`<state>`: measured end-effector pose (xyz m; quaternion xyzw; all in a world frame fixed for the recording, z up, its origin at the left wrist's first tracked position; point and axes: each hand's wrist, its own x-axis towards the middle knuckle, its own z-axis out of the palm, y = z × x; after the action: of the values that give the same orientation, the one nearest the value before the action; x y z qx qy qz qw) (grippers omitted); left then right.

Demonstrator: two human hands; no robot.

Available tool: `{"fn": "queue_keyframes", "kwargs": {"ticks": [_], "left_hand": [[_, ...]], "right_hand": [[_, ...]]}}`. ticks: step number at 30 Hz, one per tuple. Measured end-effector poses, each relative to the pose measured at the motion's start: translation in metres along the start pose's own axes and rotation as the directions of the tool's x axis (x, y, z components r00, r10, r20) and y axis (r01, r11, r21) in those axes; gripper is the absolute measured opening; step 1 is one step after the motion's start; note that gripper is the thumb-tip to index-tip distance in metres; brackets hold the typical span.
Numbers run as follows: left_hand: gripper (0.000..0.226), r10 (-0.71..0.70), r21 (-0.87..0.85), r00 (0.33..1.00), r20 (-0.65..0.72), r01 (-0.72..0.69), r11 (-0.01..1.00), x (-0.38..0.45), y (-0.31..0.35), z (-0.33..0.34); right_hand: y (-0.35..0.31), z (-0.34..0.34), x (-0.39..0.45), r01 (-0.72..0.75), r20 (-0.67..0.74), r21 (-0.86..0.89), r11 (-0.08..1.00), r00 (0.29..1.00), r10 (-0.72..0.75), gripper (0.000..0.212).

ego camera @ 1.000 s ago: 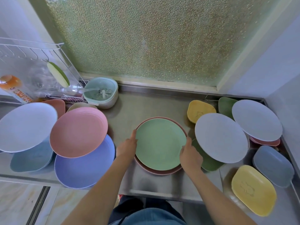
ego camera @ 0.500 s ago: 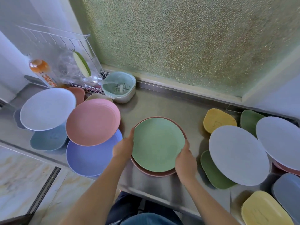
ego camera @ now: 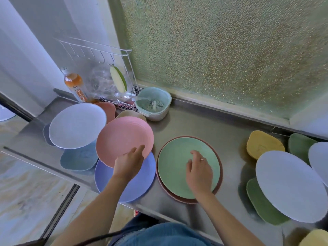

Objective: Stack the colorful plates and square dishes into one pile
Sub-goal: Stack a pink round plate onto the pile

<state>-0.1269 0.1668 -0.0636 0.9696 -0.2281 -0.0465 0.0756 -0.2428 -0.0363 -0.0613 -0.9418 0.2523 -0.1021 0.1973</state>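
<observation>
Reaching over the round pink plate (ego camera: 122, 139), the left hand (ego camera: 128, 163) touches its near rim, fingers relaxed. The right hand (ego camera: 198, 170) hovers loosely spread above the round green plate (ego camera: 174, 167).

Left hand (ego camera: 128, 163) reaching forward, fingers extended; right hand (ego camera: 199, 170) relaxed, loosely spread.

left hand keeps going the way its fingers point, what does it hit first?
Likely the pink plate: the left hand points up and away over its near rim, fingertips already at or on it. Actual contact is unclear from this one view.
</observation>
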Motion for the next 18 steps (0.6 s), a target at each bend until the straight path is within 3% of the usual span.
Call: {"fn": "queue_keyframes", "kwargs": {"ticks": [3,7,11,15,18], "left_hand": [[0.038,-0.024,-0.052,0.998,-0.062,0.021,0.998,0.008,-0.022,-0.009],[0.041,-0.306,-0.128,0.950,-0.067,0.296,0.947,0.024,-0.066,-0.017],[0.022,-0.477,-0.103,0.879,-0.013,0.474,0.875,0.028,-0.106,-0.019],[0.027,-0.459,-0.127,0.874,0.160,0.479,0.869,0.032,-0.126,-0.012],[0.030,-0.362,-0.055,0.921,0.147,0.373,0.926,0.034,-0.133,-0.004]], "right_hand": [[-0.047,0.018,0.017,0.045,0.101,0.077,0.996,0.993,-0.052,0.031],[-0.097,0.049,0.032,-0.016,0.229,0.103,0.995,0.973,-0.008,0.027],[-0.127,0.078,0.037,-0.137,0.274,0.123,0.983,0.957,0.099,0.036],[-0.142,0.093,0.031,-0.272,0.214,0.207,0.940,0.950,0.227,0.053],[-0.148,0.095,0.028,-0.325,0.181,0.305,0.895,0.943,0.281,0.054]]}}
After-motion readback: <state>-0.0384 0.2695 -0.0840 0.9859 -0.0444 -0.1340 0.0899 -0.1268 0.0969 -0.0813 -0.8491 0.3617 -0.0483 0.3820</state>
